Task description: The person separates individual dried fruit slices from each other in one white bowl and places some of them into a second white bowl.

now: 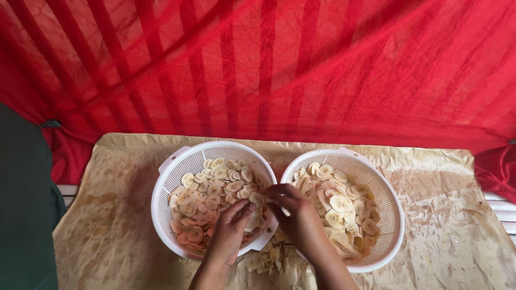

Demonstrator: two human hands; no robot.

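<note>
Two round white perforated baskets stand side by side on brown paper. The left basket (pixel 164 185) and the right basket (pixel 389 212) both hold many pale banana slices. My left hand (pixel 231 231) reaches into the near right part of the left basket, its fingers pinching a slice (pixel 256 200). My right hand (pixel 298 215) lies over the gap between the two baskets, fingertips meeting the same slice. Whether the right hand grips it or only touches it is unclear. A small heap of slices (pixel 266 260) lies on the paper between my wrists.
The brown paper (pixel 441 231), stained with oil, covers the work surface. Red fabric (pixel 269 64) hangs across the whole back. A dark green cloth (pixel 24 215) fills the left edge. White slats (pixel 502 209) show at the right under the paper.
</note>
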